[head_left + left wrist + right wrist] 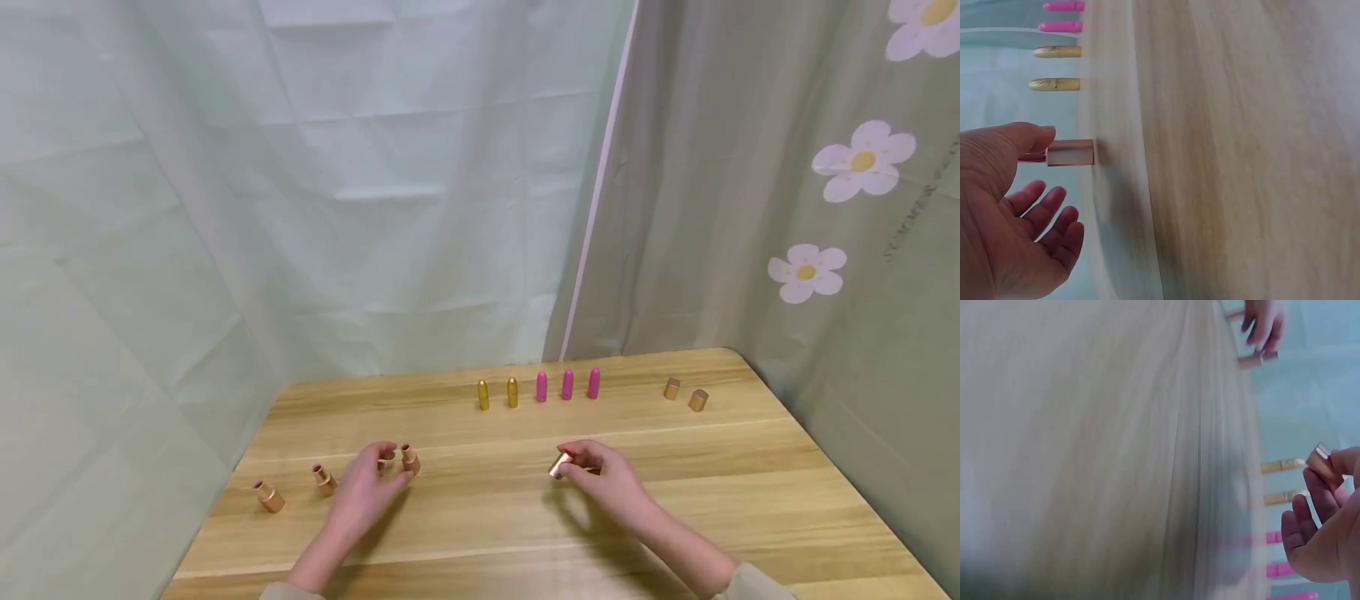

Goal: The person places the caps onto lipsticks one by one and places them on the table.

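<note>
My left hand is beside a rose-gold lipstick tube base standing on the table. In the left wrist view its thumb overlaps the narrow neck of that tube base, while the other fingers hang loosely curled below. Another coppery piece shows partly behind these fingers in the head view. My right hand pinches a shiny rose-gold lipstick cap between thumb and fingers, raised over the table and tilted. The right wrist view shows this cap at the fingertips, its lower end partly covered.
Further left stand two more tube bases, one near the left hand and one farther out. Gold bullet-shaped pieces and pink ones stand in a row at the back. Two coppery caps sit back right. Curtains hang behind.
</note>
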Motion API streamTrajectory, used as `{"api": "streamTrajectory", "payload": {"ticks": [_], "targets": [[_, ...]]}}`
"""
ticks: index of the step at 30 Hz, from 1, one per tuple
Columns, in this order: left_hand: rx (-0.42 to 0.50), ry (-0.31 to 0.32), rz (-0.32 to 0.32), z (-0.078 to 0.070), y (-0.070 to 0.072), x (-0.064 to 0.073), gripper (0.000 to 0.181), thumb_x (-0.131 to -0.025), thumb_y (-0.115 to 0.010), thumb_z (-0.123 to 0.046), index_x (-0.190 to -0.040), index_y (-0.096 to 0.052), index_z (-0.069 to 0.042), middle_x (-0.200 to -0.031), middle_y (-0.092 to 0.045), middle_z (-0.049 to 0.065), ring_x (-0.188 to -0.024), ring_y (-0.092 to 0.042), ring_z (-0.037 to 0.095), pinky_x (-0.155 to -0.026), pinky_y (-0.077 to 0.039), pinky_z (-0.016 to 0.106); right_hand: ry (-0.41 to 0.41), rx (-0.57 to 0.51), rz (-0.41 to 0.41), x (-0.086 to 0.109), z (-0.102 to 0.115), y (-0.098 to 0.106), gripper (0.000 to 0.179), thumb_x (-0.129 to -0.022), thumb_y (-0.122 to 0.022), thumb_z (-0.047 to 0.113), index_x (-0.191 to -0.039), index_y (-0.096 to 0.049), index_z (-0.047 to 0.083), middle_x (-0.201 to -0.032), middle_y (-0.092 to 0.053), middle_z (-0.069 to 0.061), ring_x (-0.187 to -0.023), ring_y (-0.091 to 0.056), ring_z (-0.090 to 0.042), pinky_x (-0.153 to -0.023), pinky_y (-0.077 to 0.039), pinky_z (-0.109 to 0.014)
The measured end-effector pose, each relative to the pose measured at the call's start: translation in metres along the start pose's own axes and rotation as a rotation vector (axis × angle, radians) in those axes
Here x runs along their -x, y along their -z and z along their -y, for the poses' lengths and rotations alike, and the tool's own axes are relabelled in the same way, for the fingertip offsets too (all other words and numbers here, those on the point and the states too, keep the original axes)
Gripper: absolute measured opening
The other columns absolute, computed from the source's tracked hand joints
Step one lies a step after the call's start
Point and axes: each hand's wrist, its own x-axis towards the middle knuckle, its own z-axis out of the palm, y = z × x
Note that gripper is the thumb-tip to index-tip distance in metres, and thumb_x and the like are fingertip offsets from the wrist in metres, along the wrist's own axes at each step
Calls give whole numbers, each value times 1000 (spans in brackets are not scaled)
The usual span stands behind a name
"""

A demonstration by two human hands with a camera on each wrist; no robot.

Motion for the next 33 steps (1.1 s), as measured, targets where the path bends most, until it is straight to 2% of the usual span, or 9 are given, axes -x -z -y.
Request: {"api": "streamTrajectory", "payload": {"ticks": [5, 13, 16, 21, 26, 28, 33], "targets": [[-17, -17, -3, 2, -8, -7, 43, -85, -84, -22, -117, -65, 1, -110, -70, 13, -100, -65, 31, -91, -52, 50, -122, -175, -23, 2, 2, -6, 41, -94, -74, 18, -127, -65, -5, -103, -71, -7, -98, -66, -19, -87, -54, -27], [-10, 2, 9, 7, -15, -11, 37, -85, -83, -22, -108, -63, -1, -104, -70, 11, -97, -67, 31, -89, -52, 52, -176, -286, -39, 3, 2, -2, 46, -97, -71, 20, -132, -60, -8, -112, -70, -10, -103, -65, -21, -92, -54, -38], [-8, 2, 4, 8, -16, -11, 33, -87, -82, -21, -107, -63, -2, -103, -71, 10, -97, -68, 30, -90, -53, 51, -196, -311, -41, 3, 1, -1, 47, -97, -71, 21, -132, -59, -9, -115, -70, -10, -105, -65, -21, -94, -53, -43], [-6, -15, -10, 10, -19, -13, 25, -89, -80, -17, -105, -64, -5, -102, -71, 8, -95, -68, 25, -87, -54, 48, -206, -330, -53, 3, 1, 2, 47, -98, -70, 22, -132, -59, -9, -122, -68, -14, -106, -64, -20, -95, -52, -43], [-3, 13, -15, 11, -20, -12, 24, -89, -79, -18, -103, -63, -7, -101, -71, 6, -91, -68, 20, -83, -54, 43, -216, -338, -55, 4, 0, 4, 46, -98, -70, 22, -131, -59, -7, -122, -68, -13, -106, -65, -20, -95, -53, -44], [3, 18, -17, 8, -21, -11, 24, -89, -79, -18, -103, -63, -7, -99, -71, 4, -90, -67, 18, -82, -53, 41, -219, -340, -61, 4, 0, 5, 46, -98, -70, 21, -132, -59, -7, -118, -69, -11, -106, -65, -21, -96, -53, -44], [31, -20, -12, -6, -22, -4, 21, -87, -77, -15, -102, -63, -9, -94, -68, 0, -90, -64, 16, -81, -52, 38, -206, -329, -93, 4, 0, 9, 46, -97, -70, 19, -133, -59, -8, -115, -70, -10, -105, -65, -20, -95, -54, -42]]}}
